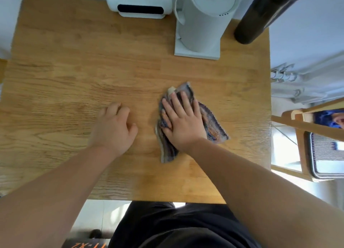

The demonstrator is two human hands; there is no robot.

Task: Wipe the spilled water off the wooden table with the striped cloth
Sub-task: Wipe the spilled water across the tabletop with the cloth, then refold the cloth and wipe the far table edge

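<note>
- The right hand (183, 121) is laid flat on the cloth (214, 124), fingers straight and spread; nothing is gripped.
- The cloth, a crumpled woven rag striped purple, grey and orange, is pressed under that palm, and its edges show past the fingertips and wrist.
- The left hand (113, 128) is rested on bare wood near the cloth, fingers loosely curled, nothing held.
- The table (74, 70) is made of jointed light planks with visible grain.
- Beyond the right hand, a smooth white cylindrical kettle (202, 24) is set on a square base, between a rounded white appliance (138, 2) and a dark bottle (260, 14).

White wall (307, 33) behind; wooden chair (300, 150) right; pale fabric (307, 83) bunched nearby; sunlit floor (96, 216).
</note>
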